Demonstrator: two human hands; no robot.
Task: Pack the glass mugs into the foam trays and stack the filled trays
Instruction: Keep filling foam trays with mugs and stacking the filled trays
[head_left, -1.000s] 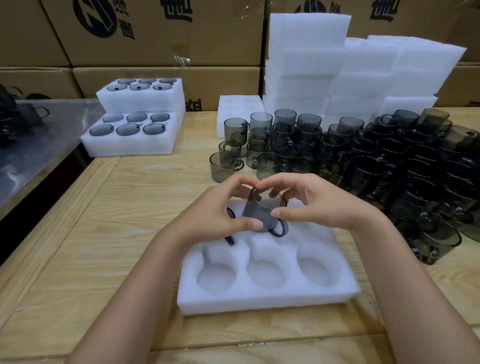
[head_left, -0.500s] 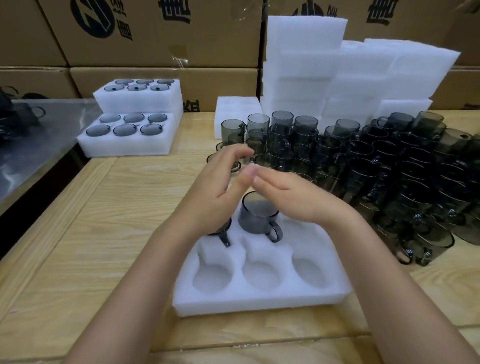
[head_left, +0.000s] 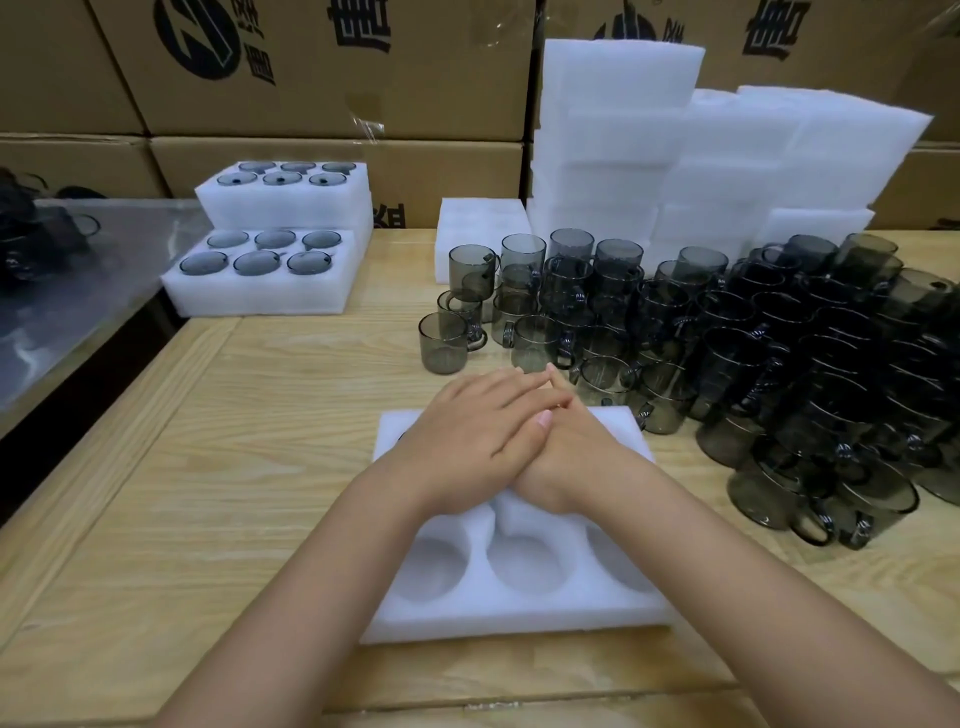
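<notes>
Left hand (head_left: 470, 431) over right hand (head_left: 579, 460), fingers (head_left: 509, 389) flat, gripping nothing, press back row of foam tray (head_left: 519, 618) on counter (head_left: 260, 467); 3 front pockets empty, loose glass mugs (head_left: 535, 345) just behind: uneven force could shove tray into them.

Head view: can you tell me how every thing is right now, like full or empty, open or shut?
Near foam tray: front three holes empty; back row hidden by hands.
Right hand: open, flat, over the tray's back row.
Left hand: open, flat, laid over the right hand.
Far foam trays: both full of mugs, one stacked on the other.
Loose mugs: upright, empty, some stacked.
Cardboard boxes: closed.
</notes>
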